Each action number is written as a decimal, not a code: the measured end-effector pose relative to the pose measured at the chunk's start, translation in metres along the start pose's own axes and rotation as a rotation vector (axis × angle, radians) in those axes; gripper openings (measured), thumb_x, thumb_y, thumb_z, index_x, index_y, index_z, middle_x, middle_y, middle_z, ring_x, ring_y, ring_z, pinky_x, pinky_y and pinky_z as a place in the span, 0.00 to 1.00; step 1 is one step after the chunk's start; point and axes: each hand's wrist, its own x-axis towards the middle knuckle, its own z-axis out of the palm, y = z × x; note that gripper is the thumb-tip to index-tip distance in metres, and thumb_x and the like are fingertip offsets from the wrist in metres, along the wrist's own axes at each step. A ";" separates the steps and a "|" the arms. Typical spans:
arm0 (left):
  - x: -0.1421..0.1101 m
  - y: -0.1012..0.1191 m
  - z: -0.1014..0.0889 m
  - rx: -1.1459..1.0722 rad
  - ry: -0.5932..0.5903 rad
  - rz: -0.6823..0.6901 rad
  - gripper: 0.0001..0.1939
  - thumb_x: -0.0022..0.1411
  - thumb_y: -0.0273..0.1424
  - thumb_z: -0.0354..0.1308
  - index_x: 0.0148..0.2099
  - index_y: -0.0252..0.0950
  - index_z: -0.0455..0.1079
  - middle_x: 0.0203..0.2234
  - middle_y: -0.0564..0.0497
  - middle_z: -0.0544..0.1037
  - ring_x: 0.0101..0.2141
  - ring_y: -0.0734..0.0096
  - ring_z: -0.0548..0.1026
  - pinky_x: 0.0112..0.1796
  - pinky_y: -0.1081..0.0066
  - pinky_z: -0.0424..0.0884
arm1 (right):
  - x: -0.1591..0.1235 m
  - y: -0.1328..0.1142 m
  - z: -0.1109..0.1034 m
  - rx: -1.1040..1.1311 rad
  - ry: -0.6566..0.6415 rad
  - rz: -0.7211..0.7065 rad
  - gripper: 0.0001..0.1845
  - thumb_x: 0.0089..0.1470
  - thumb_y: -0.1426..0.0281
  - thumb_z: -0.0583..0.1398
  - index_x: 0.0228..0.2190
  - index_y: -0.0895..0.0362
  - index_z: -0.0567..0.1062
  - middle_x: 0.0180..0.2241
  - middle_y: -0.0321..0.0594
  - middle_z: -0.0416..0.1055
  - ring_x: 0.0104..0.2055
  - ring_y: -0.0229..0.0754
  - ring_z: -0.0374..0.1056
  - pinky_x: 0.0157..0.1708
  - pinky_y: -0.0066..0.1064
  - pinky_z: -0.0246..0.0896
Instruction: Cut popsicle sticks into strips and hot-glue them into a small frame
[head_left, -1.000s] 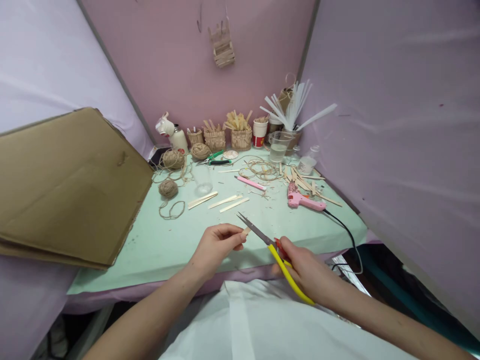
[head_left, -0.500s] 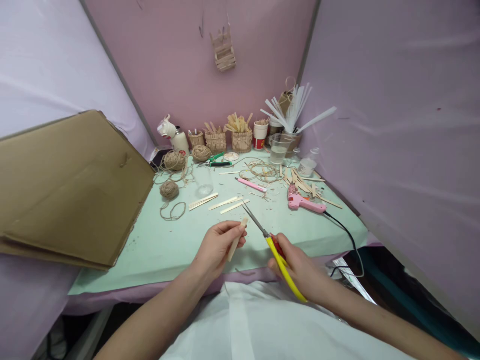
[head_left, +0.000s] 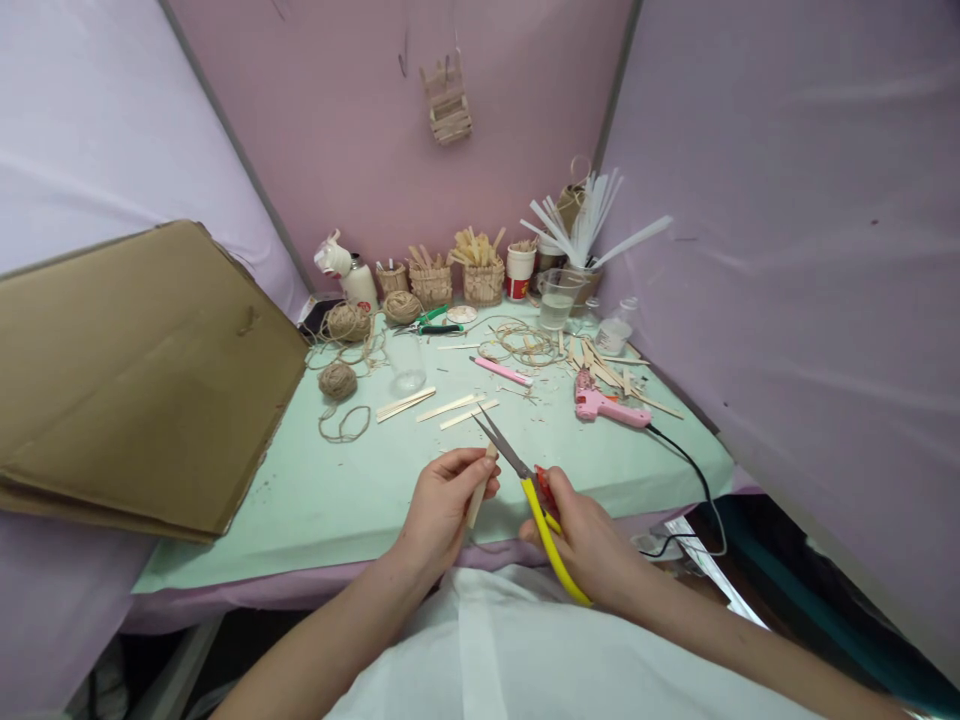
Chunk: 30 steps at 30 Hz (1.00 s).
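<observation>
My left hand pinches a short flat wooden stick between thumb and fingers, its upper end poking out above the thumb. In my right hand is a pair of scissors with yellow and red handles. The blades are slightly parted and point up and left, just beyond the top of the stick. Whether a blade touches the stick, I cannot tell. Past the blade tips, several thin wooden strips lie on the green tabletop.
To the right lies a pink glue gun with a black cord, beside scattered wood pieces. A pink cutter, a clear cup and twine balls sit farther back. Cardboard leans at the left.
The scissors have moved left, closer to the stick, and their blades have parted wider. My left hand with the stick has shifted slightly right.
</observation>
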 end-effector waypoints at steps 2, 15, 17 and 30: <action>0.000 0.000 0.000 0.009 0.008 0.010 0.12 0.44 0.33 0.68 0.31 0.32 0.74 0.24 0.51 0.75 0.24 0.78 0.71 0.30 0.76 0.69 | -0.001 -0.001 -0.001 -0.029 -0.006 0.031 0.14 0.51 0.61 0.57 0.33 0.53 0.56 0.29 0.35 0.65 0.26 0.38 0.59 0.26 0.27 0.46; -0.002 -0.004 -0.003 0.026 0.026 0.043 0.10 0.44 0.32 0.68 0.29 0.33 0.75 0.25 0.52 0.75 0.25 0.78 0.71 0.31 0.76 0.69 | 0.000 0.003 -0.001 -0.211 0.069 0.069 0.19 0.50 0.57 0.58 0.39 0.54 0.60 0.32 0.40 0.69 0.31 0.45 0.66 0.27 0.28 0.45; -0.002 -0.003 -0.003 0.029 0.030 0.039 0.10 0.44 0.32 0.68 0.29 0.33 0.75 0.24 0.52 0.75 0.25 0.78 0.71 0.31 0.76 0.69 | 0.000 0.003 -0.001 -0.206 0.067 0.062 0.18 0.51 0.58 0.57 0.39 0.54 0.60 0.33 0.40 0.69 0.31 0.45 0.66 0.27 0.28 0.45; -0.001 -0.006 -0.006 0.069 0.022 0.037 0.10 0.44 0.34 0.67 0.30 0.34 0.75 0.23 0.52 0.76 0.25 0.78 0.71 0.31 0.76 0.68 | -0.002 0.000 -0.002 -0.164 0.040 0.063 0.18 0.52 0.60 0.56 0.41 0.55 0.60 0.32 0.39 0.69 0.29 0.43 0.64 0.26 0.28 0.43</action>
